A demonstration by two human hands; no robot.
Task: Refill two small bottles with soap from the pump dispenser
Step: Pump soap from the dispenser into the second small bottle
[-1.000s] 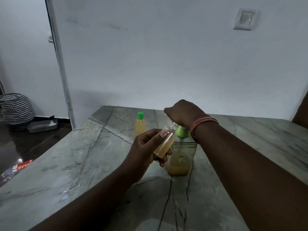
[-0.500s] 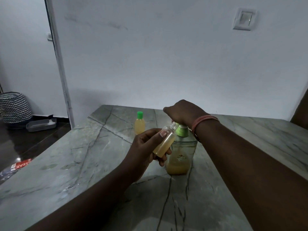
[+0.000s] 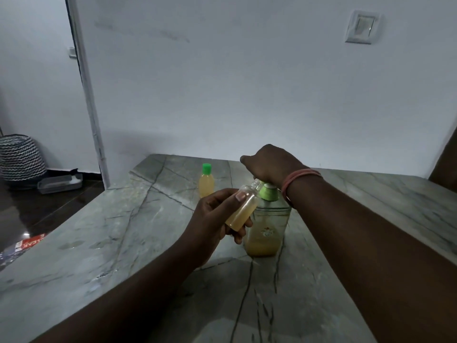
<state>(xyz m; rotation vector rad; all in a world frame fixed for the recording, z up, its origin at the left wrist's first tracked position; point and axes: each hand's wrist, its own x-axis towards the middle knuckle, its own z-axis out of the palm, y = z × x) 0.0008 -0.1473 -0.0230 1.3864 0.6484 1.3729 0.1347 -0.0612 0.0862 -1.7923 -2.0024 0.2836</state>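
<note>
You are looking down at a grey-green marble table (image 3: 103, 248) crossed by dark veins, which fills the lower half of the frame. Behind it a plain pale wall (image 3: 235, 82) rises, with a white light switch (image 3: 361, 27) at the upper right. At the left a white door frame (image 3: 86, 95) runs down to a dark glossy floor (image 3: 29, 214), where a black-and-white zigzag basket (image 3: 21, 157) and a shallow grey tray (image 3: 60, 183) sit against the far left wall.

At the centre of the frame your left hand (image 3: 215, 219) grasps a small uncapped bottle (image 3: 243, 209), partly filled with yellow soap, tilted so its mouth sits under the pump spout. Your right hand (image 3: 269, 164), with orange bands (image 3: 300, 179) at the wrist, lies over the green top of the pump dispenser (image 3: 268, 224), fingers curled down over the pump head. The dispenser stands on the table, its clear body holding yellow soap in the lower part. A second small bottle (image 3: 205, 181), full and closed with a green cap, stands upright farther back on the table, left of the dispenser and apart from it.
</note>
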